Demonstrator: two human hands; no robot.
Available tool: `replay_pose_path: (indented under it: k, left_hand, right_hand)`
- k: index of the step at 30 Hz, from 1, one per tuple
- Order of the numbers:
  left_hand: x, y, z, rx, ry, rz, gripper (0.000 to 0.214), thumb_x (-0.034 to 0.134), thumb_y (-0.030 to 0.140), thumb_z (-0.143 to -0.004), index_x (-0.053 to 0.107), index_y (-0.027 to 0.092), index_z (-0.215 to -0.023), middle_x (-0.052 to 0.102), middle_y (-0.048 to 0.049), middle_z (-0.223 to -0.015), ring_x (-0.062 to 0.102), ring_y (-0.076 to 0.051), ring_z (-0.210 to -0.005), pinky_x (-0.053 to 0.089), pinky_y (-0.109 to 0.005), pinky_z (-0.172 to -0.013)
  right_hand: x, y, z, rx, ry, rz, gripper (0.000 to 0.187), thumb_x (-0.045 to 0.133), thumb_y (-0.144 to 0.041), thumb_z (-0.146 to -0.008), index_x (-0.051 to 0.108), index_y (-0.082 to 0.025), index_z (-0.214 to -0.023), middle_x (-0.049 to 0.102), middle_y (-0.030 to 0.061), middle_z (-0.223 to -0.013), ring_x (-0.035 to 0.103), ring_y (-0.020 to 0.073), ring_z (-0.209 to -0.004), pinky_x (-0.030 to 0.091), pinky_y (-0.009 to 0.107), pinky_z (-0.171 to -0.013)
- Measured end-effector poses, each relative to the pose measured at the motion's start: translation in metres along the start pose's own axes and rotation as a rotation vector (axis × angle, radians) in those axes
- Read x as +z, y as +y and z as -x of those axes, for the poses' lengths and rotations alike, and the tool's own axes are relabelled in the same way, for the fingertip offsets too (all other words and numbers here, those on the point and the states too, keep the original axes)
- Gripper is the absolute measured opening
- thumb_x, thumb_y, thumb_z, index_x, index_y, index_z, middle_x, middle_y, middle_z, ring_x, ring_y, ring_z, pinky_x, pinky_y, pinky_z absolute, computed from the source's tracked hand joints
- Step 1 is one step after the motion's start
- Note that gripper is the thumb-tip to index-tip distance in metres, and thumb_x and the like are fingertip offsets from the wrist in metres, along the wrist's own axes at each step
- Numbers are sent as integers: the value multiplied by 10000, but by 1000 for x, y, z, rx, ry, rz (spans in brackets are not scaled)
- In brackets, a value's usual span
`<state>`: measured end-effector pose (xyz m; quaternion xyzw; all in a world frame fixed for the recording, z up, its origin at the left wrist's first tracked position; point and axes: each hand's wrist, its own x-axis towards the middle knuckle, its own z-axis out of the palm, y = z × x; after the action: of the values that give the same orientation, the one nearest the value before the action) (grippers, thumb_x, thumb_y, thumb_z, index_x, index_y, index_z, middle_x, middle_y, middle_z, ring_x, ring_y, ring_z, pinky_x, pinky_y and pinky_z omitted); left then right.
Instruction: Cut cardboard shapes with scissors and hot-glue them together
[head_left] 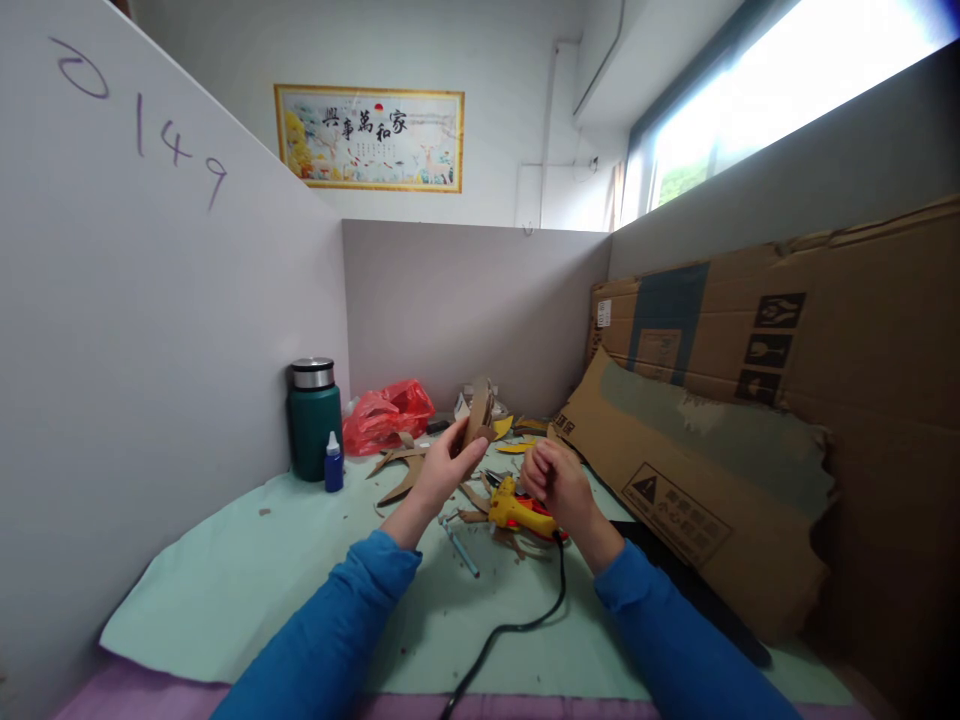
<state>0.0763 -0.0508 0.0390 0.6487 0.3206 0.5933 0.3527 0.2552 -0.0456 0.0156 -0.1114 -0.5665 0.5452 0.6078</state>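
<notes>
My left hand (444, 462) is raised above the table and grips a brown cardboard piece (478, 412) that stands upright between its fingers. My right hand (553, 478) is curled closed just to the right of it; what it holds, if anything, is hidden. A yellow glue gun (519, 512) with a black cord (525, 622) lies on the green mat (247, 580) right under my right hand. Both sleeves are blue.
A dark green flask (313, 418) and a small blue bottle (334, 463) stand at the left partition. A red plastic bag (388, 412) and cardboard scraps (401, 470) lie behind. Large cardboard sheets (720, 470) lean along the right. A metal tool (459, 543) lies on the mat.
</notes>
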Motion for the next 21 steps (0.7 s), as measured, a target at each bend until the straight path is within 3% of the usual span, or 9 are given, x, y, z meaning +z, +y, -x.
replay_pose_path:
  k: [7, 14, 21]
  left_hand:
    - [-1, -1, 0, -5, 20, -17, 655, 666, 430, -755, 490, 96, -1289, 583, -159, -1266, 554, -288, -1145, 428, -384, -964]
    - [0, -2, -1, 5, 8, -1, 637, 663, 419, -760, 495, 100, -1286, 581, -156, -1271, 553, -282, -1147, 427, -383, -967]
    - [-1, -3, -1, -7, 18, 6, 637, 671, 417, -754, 503, 98, -1280, 583, -159, -1266, 554, -284, -1145, 429, -383, -965]
  right_hand:
    - [0, -4, 0, -10, -63, -70, 206, 493, -271, -788, 423, -200, -607, 434, -51, -520, 374, 75, -383, 262, 234, -429]
    - [1, -4, 2, -50, -39, -37, 170, 499, -173, -684, 369, -199, -577, 366, -63, -515, 353, 71, -411, 250, 230, -447]
    - [0, -3, 2, -30, -30, -5, 196, 467, -137, -684, 355, -204, -538, 314, -76, -459, 284, 64, -373, 207, 227, -422]
